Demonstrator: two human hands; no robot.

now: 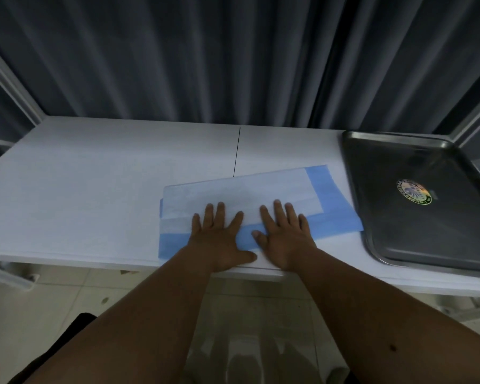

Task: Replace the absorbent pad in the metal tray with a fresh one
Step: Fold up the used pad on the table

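Observation:
A folded absorbent pad [241, 189], white with blue borders, lies flat on the white table near its front edge. My left hand [219, 236] presses on the pad's near middle with straight, spread fingers. Beside it, my right hand [284, 234] lies flat on the pad in the same way. The metal tray [372, 189] sits on the table to the right of the pad, dark and shiny, with a round sticker [414, 191] on its bare bottom. No pad is in the tray.
The white table [94, 184] runs left to right with a thin seam in the middle. Grey curtains [205, 56] hang right behind it. A clear plastic bag [247, 342] sits on the tiled floor below the front edge.

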